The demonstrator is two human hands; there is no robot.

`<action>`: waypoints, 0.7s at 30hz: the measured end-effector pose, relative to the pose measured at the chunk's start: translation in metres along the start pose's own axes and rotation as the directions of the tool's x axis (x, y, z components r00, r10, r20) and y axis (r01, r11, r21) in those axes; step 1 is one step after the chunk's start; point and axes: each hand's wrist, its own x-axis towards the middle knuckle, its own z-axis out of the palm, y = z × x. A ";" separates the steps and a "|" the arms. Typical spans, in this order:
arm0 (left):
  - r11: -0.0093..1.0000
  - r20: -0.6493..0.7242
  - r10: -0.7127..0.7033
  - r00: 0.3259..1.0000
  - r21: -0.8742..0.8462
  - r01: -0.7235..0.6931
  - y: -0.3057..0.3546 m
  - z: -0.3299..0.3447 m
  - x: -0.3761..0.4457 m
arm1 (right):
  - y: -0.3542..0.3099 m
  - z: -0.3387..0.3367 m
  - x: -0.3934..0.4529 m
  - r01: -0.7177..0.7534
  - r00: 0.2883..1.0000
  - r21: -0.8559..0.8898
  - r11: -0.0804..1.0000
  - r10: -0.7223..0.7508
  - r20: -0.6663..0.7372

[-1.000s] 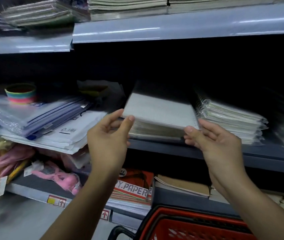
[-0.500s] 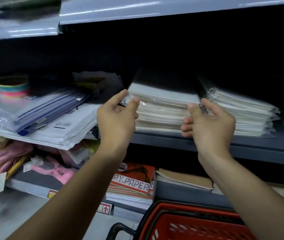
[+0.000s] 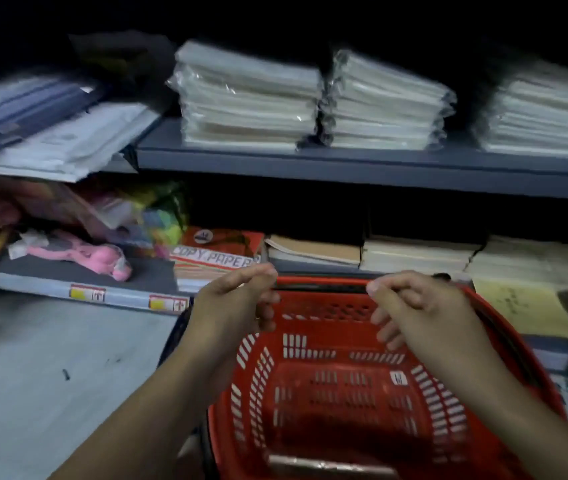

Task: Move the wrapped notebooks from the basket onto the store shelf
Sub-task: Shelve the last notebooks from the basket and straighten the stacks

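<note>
Nearest, low in view: a red basket (image 3: pixel 345 393) with slotted walls, standing on the grey floor (image 3: pixel 50 375), with something flat and blurred lying at its near end, too unclear to name. Above the basket's far half, 2 bare hands side by side and apart: left hand (image 3: pixel 237 303) with fingers loosely curled and thumb stretched forward, holding nothing; right hand (image 3: pixel 414 306) likewise loosely curled, fingertips pointing toward the left one, holding nothing. Just past the far rim of the basket, a low shelf (image 3: pixel 78 289) with yellow price tags on its edge, carrying a pink toy (image 3: pixel 95 254) in clear wrap, a red pack marked COPY PAPER (image 3: pixel 216 254), and flat tan and cream pads (image 3: pixel 414 254) in a row to the right. Higher and farther back, a grey shelf (image 3: pixel 362 161) bearing the wrapped notebooks (image 3: pixel 248 102) in 3 stacks set side by side: the left 2 stacks touching or nearly so, the 3rd (image 3: pixel 545 112) a little apart at the right edge of view. Left of those stacks, on a neighbouring board, blue-edged plastic folders (image 3: pixel 23 109) lying over white envelopes (image 3: pixel 78 140), overhanging the front. Behind and above all of it, only darkness.
</note>
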 end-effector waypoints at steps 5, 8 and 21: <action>0.957 0.051 -0.254 0.966 0.158 0.243 -0.049 0.014 -0.004 | 0.074 0.027 -0.016 -0.322 0.914 -0.125 0.938 0.343 0.217; 0.876 0.084 -0.377 0.922 0.355 0.326 -0.077 0.026 -0.002 | 0.099 0.044 -0.018 -0.312 0.863 -0.268 0.912 0.390 0.321; 0.156 0.120 -0.632 0.766 0.987 -0.026 -0.140 0.004 -0.012 | 0.173 0.050 -0.034 -0.318 0.643 -0.703 0.636 0.690 0.333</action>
